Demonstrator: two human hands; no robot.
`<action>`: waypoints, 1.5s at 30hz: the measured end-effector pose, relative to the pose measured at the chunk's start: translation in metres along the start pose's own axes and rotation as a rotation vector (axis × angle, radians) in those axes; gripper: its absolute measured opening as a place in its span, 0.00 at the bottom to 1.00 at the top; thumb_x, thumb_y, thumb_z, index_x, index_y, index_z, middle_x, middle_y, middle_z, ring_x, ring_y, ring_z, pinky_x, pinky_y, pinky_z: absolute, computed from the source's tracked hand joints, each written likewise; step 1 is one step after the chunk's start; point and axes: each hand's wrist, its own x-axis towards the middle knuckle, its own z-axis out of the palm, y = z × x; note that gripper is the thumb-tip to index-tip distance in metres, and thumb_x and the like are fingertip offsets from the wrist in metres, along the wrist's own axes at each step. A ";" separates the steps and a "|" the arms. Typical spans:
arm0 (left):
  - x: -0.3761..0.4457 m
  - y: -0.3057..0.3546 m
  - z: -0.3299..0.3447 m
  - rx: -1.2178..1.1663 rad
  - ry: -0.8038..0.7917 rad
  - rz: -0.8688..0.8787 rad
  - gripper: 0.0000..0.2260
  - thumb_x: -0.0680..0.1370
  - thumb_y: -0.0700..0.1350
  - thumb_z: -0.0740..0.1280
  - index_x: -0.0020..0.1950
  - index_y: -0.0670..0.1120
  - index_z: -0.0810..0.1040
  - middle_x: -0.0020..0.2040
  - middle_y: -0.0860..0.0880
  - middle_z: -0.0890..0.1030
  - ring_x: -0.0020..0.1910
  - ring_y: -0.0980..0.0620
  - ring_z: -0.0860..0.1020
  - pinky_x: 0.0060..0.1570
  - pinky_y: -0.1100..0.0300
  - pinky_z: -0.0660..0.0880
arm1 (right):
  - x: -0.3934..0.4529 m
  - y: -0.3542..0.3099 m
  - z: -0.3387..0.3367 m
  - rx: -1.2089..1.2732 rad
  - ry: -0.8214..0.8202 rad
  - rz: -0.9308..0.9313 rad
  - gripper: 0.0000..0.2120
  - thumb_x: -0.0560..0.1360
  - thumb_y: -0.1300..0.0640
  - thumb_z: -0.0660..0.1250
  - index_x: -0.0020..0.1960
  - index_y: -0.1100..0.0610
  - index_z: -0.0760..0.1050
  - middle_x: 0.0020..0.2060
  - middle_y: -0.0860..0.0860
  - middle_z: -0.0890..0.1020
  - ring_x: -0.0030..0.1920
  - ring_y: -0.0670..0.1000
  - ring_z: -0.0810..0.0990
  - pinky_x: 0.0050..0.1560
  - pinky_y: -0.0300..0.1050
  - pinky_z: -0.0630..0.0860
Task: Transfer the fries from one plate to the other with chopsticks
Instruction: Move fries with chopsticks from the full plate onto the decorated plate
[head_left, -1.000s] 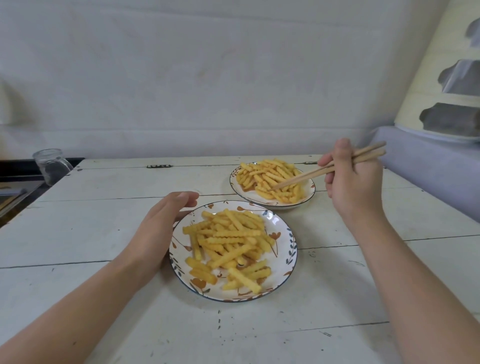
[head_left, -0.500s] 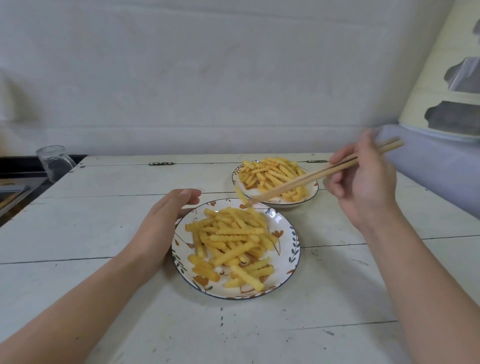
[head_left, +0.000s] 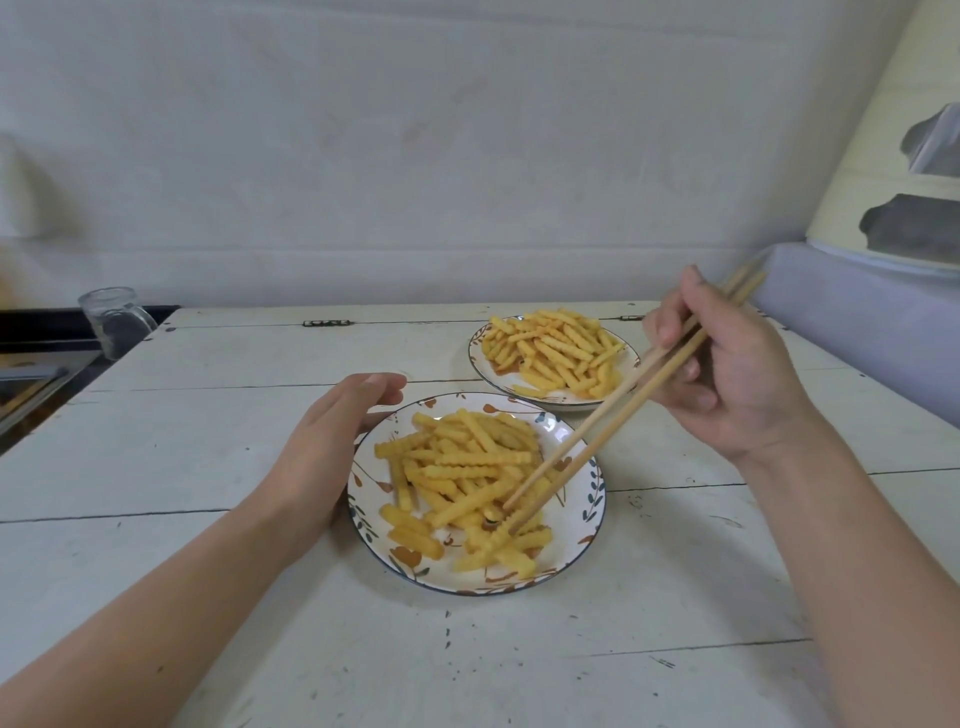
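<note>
Two floral plates of crinkle-cut fries stand on the white wooden table. The near plate (head_left: 592, 499) sits in front of me, the far plate (head_left: 480, 364) behind it to the right. My right hand (head_left: 727, 374) grips a pair of wooden chopsticks (head_left: 613, 421). Their tips are slightly apart and reach down among the fries (head_left: 467, 467) at the near plate's right side, against one fry (head_left: 498, 540). My left hand (head_left: 322, 452) rests with straight fingers against the near plate's left rim. More fries (head_left: 550, 353) are heaped on the far plate.
A glass jar (head_left: 111, 325) stands at the table's far left corner beside a dark counter (head_left: 36, 364). A wall runs along the table's back edge. A grey-blue cushion (head_left: 862, 332) lies to the right.
My right hand has swung the chopsticks from the far plate toward me, carrying a fry, and their tips now sit low in the near plate's fries. My left hand has stayed at the rim.
</note>
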 end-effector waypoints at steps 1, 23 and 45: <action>0.000 0.001 0.000 -0.002 0.000 -0.002 0.13 0.78 0.59 0.67 0.54 0.58 0.88 0.58 0.58 0.85 0.63 0.51 0.83 0.69 0.39 0.77 | -0.001 0.002 0.002 -0.026 -0.024 0.014 0.25 0.81 0.45 0.58 0.30 0.57 0.74 0.23 0.52 0.63 0.18 0.45 0.57 0.20 0.30 0.56; 0.005 -0.005 -0.001 0.008 0.001 -0.002 0.12 0.84 0.55 0.63 0.56 0.58 0.87 0.60 0.57 0.85 0.63 0.50 0.83 0.69 0.37 0.77 | 0.013 0.024 -0.008 -0.576 0.549 -0.448 0.21 0.82 0.43 0.59 0.35 0.47 0.79 0.30 0.53 0.78 0.26 0.47 0.73 0.28 0.44 0.70; -0.003 0.006 0.000 -0.079 0.015 -0.097 0.17 0.84 0.61 0.61 0.56 0.56 0.88 0.62 0.54 0.84 0.59 0.48 0.84 0.65 0.38 0.77 | -0.002 0.018 0.038 0.010 0.354 -0.231 0.29 0.83 0.42 0.56 0.29 0.55 0.74 0.25 0.51 0.71 0.22 0.49 0.65 0.23 0.39 0.59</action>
